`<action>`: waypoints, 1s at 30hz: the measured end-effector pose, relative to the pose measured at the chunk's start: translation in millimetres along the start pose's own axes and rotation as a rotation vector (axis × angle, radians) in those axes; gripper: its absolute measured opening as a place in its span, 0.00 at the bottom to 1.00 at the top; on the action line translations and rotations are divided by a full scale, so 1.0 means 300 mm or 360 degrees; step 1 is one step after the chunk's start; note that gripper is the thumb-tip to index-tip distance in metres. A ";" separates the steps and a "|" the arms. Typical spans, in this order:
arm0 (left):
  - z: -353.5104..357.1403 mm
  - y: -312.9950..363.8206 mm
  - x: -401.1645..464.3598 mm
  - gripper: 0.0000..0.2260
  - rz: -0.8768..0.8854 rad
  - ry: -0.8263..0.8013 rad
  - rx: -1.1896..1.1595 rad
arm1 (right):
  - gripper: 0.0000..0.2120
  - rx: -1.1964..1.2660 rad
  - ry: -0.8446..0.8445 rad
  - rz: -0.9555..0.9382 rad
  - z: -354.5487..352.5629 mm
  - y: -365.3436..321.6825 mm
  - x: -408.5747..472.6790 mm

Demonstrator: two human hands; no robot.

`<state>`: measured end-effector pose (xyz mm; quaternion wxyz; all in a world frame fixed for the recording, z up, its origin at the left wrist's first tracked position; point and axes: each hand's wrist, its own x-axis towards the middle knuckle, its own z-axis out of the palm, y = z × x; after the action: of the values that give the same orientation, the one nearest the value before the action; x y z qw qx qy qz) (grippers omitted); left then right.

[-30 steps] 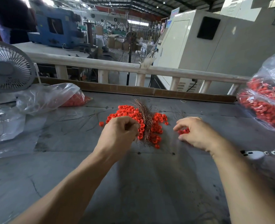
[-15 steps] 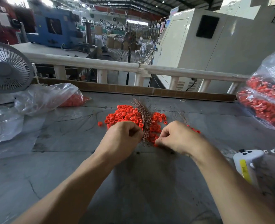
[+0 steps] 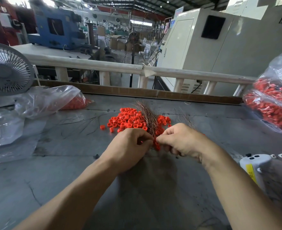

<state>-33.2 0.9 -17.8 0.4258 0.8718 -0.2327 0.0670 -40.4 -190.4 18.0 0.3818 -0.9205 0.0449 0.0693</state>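
Both hands are curled: left hand [image 3: 128,146] and right hand [image 3: 181,141] meet fingertip to fingertip, pinching a ring [image 3: 155,141] between them at the pile's [image 3: 127,119] near edge, below the wires [image 3: 149,118] on the table [image 3: 70,180].

Seen from beside the worktop, this is a bare-armed person: the left forearm [image 3: 80,188] and the right forearm [image 3: 236,188] are uncovered right up to where they pass out of sight. The left hand [image 3: 128,146] and right hand [image 3: 183,141] are bare too, lean-backed, with ridged knuckles and slender fingers [image 3: 166,136].
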 end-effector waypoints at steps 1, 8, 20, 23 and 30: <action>0.002 -0.002 0.001 0.05 -0.0001 0.0008 0.0004 | 0.13 0.0047 -0.0036 -0.0029 -0.001 -0.002 -0.003; 0.008 -0.001 0.002 0.14 0.0041 0.0141 -0.0165 | 0.10 0.0235 -0.0162 -0.0150 0.016 -0.041 -0.032; -0.035 0.012 0.014 0.03 -0.0441 0.0229 -0.1066 | 0.05 0.0082 -0.0176 -0.0465 0.028 -0.037 -0.038; -0.060 0.001 0.019 0.04 -0.0501 0.0247 -0.1041 | 0.07 0.0124 0.0067 -0.0485 0.013 -0.017 -0.022; -0.082 0.001 0.012 0.05 -0.0375 0.0093 -0.0371 | 0.08 0.0578 0.0394 -0.0545 0.011 0.010 0.023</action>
<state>-28.1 18.7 -1.0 0.5354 0.8355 -0.1224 0.0146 -34.3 -190.4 12.6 0.5382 -0.8327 -0.0534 -0.1186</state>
